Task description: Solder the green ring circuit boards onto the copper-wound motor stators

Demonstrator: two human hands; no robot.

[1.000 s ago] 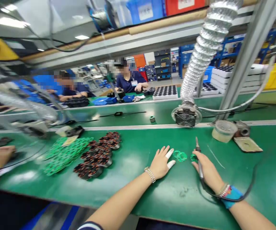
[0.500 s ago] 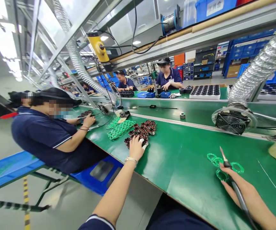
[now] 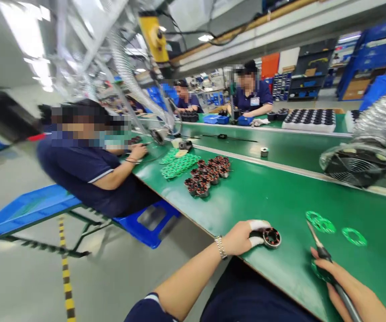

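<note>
My left hand (image 3: 241,238) pinches one wound ring (image 3: 271,237) by its edge, thumb and finger in white covers, near the front rim of the green table (image 3: 263,197); I cannot tell whether it touches the surface. My right hand (image 3: 354,284) is closed round a soldering iron (image 3: 324,254), its tip slanting up toward eleven o'clock, and a green ring (image 3: 320,271) shows at my fingers. Taking the wound ring as the clock's centre, overlapping green rings (image 3: 320,222) lie near two to three, a loose one (image 3: 354,237) at three, clustered wound rings (image 3: 208,176) between ten and eleven, green sheets (image 3: 179,166) at ten
</note>
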